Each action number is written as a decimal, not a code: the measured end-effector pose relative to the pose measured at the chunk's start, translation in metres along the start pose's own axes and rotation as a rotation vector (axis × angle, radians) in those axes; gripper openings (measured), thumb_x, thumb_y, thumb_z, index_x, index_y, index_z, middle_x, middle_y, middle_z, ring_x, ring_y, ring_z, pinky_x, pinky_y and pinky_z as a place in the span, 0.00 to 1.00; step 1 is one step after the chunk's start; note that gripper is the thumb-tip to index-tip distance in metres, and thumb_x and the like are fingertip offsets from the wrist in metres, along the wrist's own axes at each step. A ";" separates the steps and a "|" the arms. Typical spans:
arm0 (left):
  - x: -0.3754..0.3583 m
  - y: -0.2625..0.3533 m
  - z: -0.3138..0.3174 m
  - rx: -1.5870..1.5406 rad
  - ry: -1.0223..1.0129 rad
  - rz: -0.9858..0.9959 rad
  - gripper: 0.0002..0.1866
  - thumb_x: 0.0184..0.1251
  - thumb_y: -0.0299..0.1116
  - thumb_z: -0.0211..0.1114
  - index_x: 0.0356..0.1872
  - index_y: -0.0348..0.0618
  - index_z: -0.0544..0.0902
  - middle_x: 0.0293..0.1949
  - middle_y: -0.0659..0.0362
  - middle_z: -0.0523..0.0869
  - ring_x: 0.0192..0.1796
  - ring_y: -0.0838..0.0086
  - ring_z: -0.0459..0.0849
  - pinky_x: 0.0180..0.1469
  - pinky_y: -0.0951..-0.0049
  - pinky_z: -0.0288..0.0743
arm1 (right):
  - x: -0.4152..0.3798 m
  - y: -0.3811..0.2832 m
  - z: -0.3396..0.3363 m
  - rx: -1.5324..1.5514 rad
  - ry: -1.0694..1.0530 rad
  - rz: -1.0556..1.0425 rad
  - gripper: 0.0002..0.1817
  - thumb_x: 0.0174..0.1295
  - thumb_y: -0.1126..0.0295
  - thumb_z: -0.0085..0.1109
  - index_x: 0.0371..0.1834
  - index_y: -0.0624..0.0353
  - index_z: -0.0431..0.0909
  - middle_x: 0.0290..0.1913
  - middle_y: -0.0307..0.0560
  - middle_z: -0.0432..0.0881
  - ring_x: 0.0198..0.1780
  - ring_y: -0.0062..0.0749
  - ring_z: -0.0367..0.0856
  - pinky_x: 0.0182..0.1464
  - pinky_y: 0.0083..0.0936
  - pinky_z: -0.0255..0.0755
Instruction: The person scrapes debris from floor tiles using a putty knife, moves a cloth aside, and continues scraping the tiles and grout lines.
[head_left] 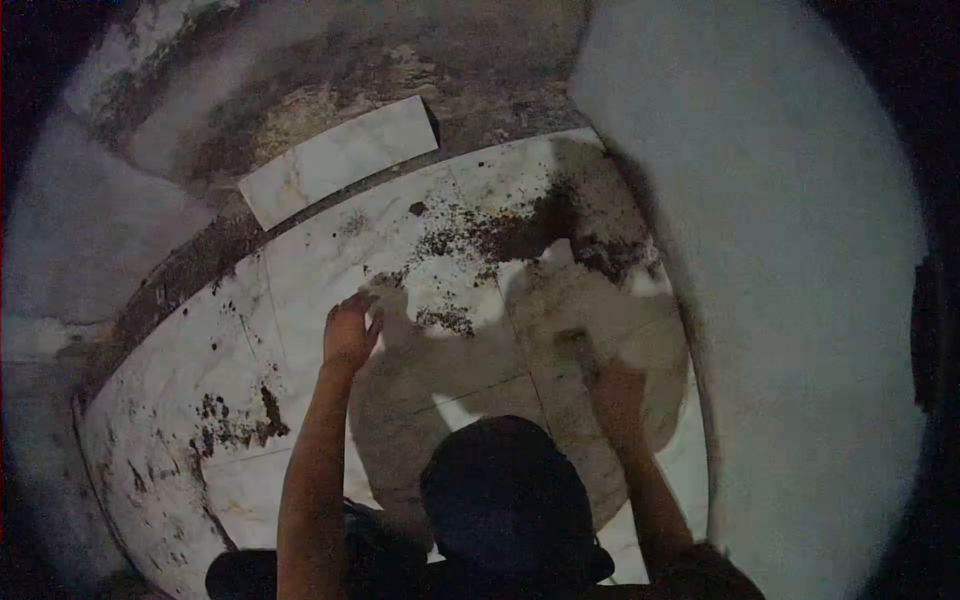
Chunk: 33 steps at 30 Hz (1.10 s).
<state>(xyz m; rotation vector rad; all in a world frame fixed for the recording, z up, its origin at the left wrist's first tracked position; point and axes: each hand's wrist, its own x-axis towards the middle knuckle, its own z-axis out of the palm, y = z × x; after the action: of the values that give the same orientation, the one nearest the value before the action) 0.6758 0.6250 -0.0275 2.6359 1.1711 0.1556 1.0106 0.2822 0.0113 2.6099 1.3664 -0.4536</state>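
Note:
On the left, my left hand (350, 335) reaches over a white marbled tile floor (310, 290), its thumb apart from the fingers and nothing visible in it. Its fingertips are beside a small patch of dark crumbs (388, 281). My right hand (617, 392), in shadow, is closed round a dim tool (572, 340) with a short, flat-looking end; its exact kind is unclear. Dark loose dirt (530, 232) is spread over the tiles beyond both hands, thickest towards the upper right.
A loose marbled tile strip (345, 160) lies beyond the tiled edge, on rough brown ground (480, 100). A pale wall-like surface (790, 300) borders the right side. More dark dirt (240, 425) marks the left tiles. A dark rounded, cap-like shape (505, 500) covers the bottom middle.

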 end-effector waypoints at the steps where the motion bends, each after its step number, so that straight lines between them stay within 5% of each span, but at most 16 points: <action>1: -0.011 -0.003 0.005 -0.012 0.006 -0.011 0.20 0.74 0.44 0.62 0.59 0.43 0.83 0.63 0.47 0.83 0.65 0.53 0.81 0.70 0.52 0.70 | -0.007 -0.004 0.004 0.029 -0.074 0.024 0.19 0.72 0.55 0.57 0.49 0.60 0.85 0.41 0.56 0.84 0.46 0.53 0.83 0.53 0.57 0.67; 4: -0.035 -0.006 0.016 0.000 0.141 -0.096 0.19 0.74 0.39 0.63 0.57 0.36 0.80 0.60 0.42 0.84 0.60 0.48 0.83 0.65 0.51 0.76 | 0.009 -0.020 0.031 0.098 0.018 0.008 0.20 0.72 0.53 0.57 0.47 0.61 0.85 0.40 0.59 0.83 0.45 0.55 0.83 0.56 0.60 0.66; 6: -0.046 0.004 0.022 -0.081 0.062 -0.375 0.24 0.75 0.42 0.61 0.67 0.43 0.77 0.71 0.48 0.76 0.71 0.52 0.75 0.74 0.50 0.64 | 0.099 -0.042 0.009 0.113 0.002 0.029 0.21 0.73 0.53 0.57 0.40 0.64 0.83 0.40 0.58 0.83 0.45 0.56 0.83 0.55 0.62 0.66; 9: -0.057 0.033 0.025 -0.096 0.038 -0.371 0.24 0.76 0.40 0.60 0.69 0.44 0.75 0.73 0.50 0.73 0.74 0.55 0.71 0.76 0.49 0.61 | 0.202 -0.055 -0.020 0.126 0.239 -0.020 0.20 0.73 0.55 0.57 0.44 0.63 0.84 0.42 0.58 0.84 0.46 0.56 0.83 0.58 0.61 0.66; 13: -0.077 0.048 0.050 -0.082 0.090 -0.381 0.28 0.77 0.42 0.59 0.73 0.44 0.71 0.74 0.50 0.70 0.76 0.57 0.68 0.78 0.48 0.57 | 0.129 -0.036 -0.042 0.135 0.215 -0.139 0.19 0.72 0.56 0.57 0.50 0.62 0.84 0.44 0.58 0.85 0.49 0.55 0.84 0.62 0.59 0.67; 16: -0.075 0.056 0.082 -0.112 0.115 -0.431 0.30 0.77 0.44 0.58 0.76 0.44 0.68 0.75 0.50 0.69 0.77 0.57 0.67 0.79 0.46 0.54 | 0.027 -0.024 0.013 0.116 0.292 -0.317 0.19 0.72 0.58 0.58 0.55 0.61 0.84 0.45 0.59 0.86 0.51 0.55 0.84 0.65 0.58 0.67; 21: -0.076 0.086 0.104 0.003 0.279 -0.376 0.31 0.78 0.44 0.56 0.77 0.42 0.66 0.76 0.48 0.68 0.79 0.55 0.64 0.80 0.46 0.52 | 0.135 -0.082 0.027 -0.003 0.058 -0.137 0.18 0.76 0.58 0.55 0.56 0.59 0.80 0.50 0.51 0.83 0.52 0.45 0.82 0.59 0.50 0.69; 24: -0.086 0.090 0.130 0.007 0.334 -0.310 0.30 0.81 0.44 0.52 0.76 0.38 0.65 0.76 0.46 0.68 0.79 0.53 0.63 0.81 0.44 0.49 | 0.249 -0.076 0.107 0.224 0.718 -0.130 0.20 0.70 0.59 0.57 0.57 0.62 0.80 0.57 0.62 0.81 0.61 0.55 0.77 0.63 0.63 0.69; 25: -0.092 0.091 0.131 -0.095 0.370 -0.323 0.30 0.82 0.44 0.52 0.77 0.38 0.64 0.76 0.46 0.67 0.79 0.53 0.62 0.80 0.44 0.49 | 0.238 -0.077 0.074 0.072 0.839 -0.182 0.18 0.74 0.59 0.54 0.58 0.61 0.77 0.56 0.54 0.80 0.60 0.46 0.76 0.59 0.54 0.69; 27: -0.085 0.101 0.121 -0.572 0.365 -0.505 0.31 0.83 0.43 0.52 0.79 0.38 0.62 0.78 0.47 0.63 0.80 0.52 0.60 0.80 0.43 0.49 | 0.199 -0.074 0.008 0.017 0.547 -0.180 0.17 0.77 0.60 0.51 0.59 0.60 0.76 0.54 0.50 0.80 0.56 0.42 0.78 0.54 0.48 0.69; 28: -0.081 0.108 0.111 -0.793 0.395 -0.608 0.31 0.83 0.43 0.51 0.79 0.39 0.60 0.79 0.47 0.61 0.81 0.51 0.59 0.80 0.43 0.49 | 0.155 -0.068 -0.019 0.107 0.125 -0.127 0.18 0.76 0.61 0.52 0.60 0.60 0.77 0.52 0.55 0.83 0.53 0.47 0.81 0.54 0.52 0.71; 29: -0.087 0.108 0.126 -0.458 0.543 -0.490 0.32 0.82 0.41 0.52 0.80 0.38 0.59 0.80 0.46 0.59 0.81 0.49 0.58 0.80 0.43 0.49 | 0.080 -0.103 -0.089 0.097 -0.037 -0.038 0.16 0.75 0.59 0.54 0.56 0.57 0.82 0.46 0.56 0.84 0.47 0.50 0.83 0.51 0.55 0.71; 31: -0.087 0.120 0.118 -0.301 0.610 -0.493 0.34 0.79 0.37 0.55 0.80 0.36 0.57 0.81 0.44 0.56 0.82 0.44 0.54 0.81 0.42 0.46 | 0.051 -0.067 0.011 0.041 0.223 -0.212 0.19 0.75 0.56 0.55 0.57 0.57 0.84 0.49 0.56 0.84 0.51 0.51 0.84 0.54 0.59 0.70; 33: -0.091 0.121 0.114 -0.242 0.610 -0.482 0.34 0.78 0.36 0.55 0.80 0.36 0.57 0.81 0.43 0.56 0.82 0.44 0.54 0.81 0.42 0.45 | 0.038 -0.076 0.047 -0.009 0.072 -0.056 0.21 0.76 0.56 0.54 0.61 0.59 0.81 0.54 0.58 0.83 0.56 0.52 0.83 0.61 0.62 0.68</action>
<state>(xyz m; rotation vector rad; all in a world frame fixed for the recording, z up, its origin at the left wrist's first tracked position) 0.7241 0.4587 -0.1039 2.0689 1.7944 0.9832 0.9599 0.3416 -0.0461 2.6105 1.4640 -0.3635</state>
